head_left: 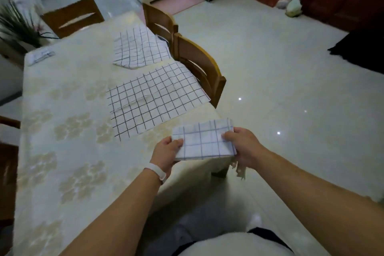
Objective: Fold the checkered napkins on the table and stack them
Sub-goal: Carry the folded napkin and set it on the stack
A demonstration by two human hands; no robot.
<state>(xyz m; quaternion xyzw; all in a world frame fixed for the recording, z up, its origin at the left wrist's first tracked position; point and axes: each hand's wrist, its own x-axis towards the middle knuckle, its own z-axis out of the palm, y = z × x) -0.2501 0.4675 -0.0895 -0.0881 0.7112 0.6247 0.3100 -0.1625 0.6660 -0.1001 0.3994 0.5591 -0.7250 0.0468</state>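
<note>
A folded white napkin with blue checks (204,140) sits at the near right corner of the table (62,131). My left hand (166,153) grips its left edge and my right hand (243,145) grips its right edge. Beyond it an unfolded napkin with black checks (155,100) lies flat on the table. A second unfolded checkered napkin (139,48) lies farther back, slightly rumpled, near the table's right edge.
The table wears a cream floral cloth. Two wooden chairs (199,66) stand along its right side, another chair (72,16) at the far end. A potted plant (16,25) and a small paper (40,56) sit at the far left. Tiled floor lies to the right.
</note>
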